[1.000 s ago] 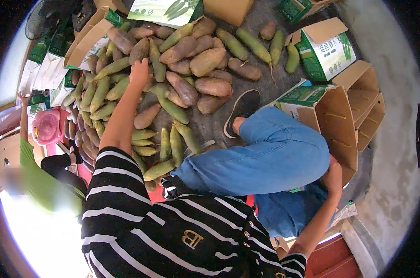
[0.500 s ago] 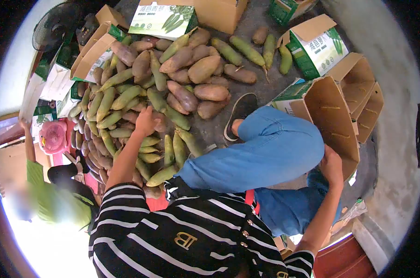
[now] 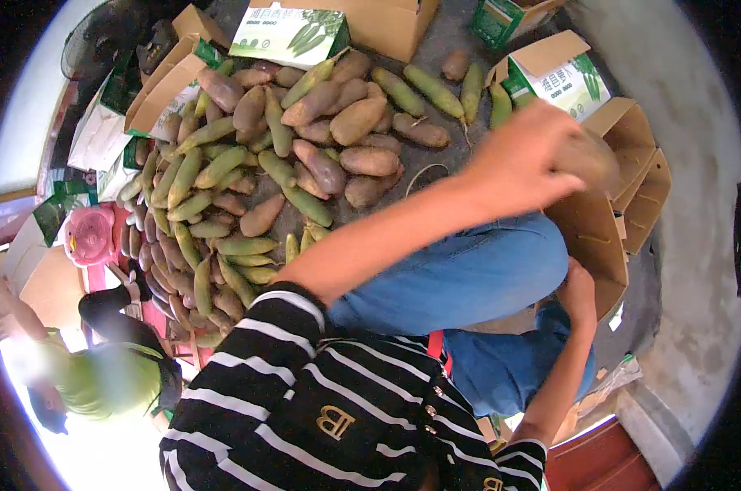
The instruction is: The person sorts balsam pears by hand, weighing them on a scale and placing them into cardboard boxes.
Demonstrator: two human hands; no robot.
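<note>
My left hand [image 3: 518,164] is closed around a brown-skinned shoot [image 3: 591,159] and holds it above the open cardboard box [image 3: 604,245] at the right. Lower down, my right hand [image 3: 579,288] grips that box's near edge. A large pile of green and purple-brown shoots [image 3: 305,139] lies on the concrete floor to the left, beyond my bent knee in blue jeans [image 3: 469,274]. My left forearm crosses over the knee from the striped sleeve.
Green-and-white printed cartons stand around the pile: one at the top [image 3: 289,33], one at the upper right [image 3: 559,78], flattened ones at the left [image 3: 166,90]. A person in a green shirt [image 3: 101,380] crouches at the lower left beside a pink object [image 3: 88,233].
My left hand took a shoot from the pile and swung right across my knee to above the open box. The right hand stayed on the box's edge.
</note>
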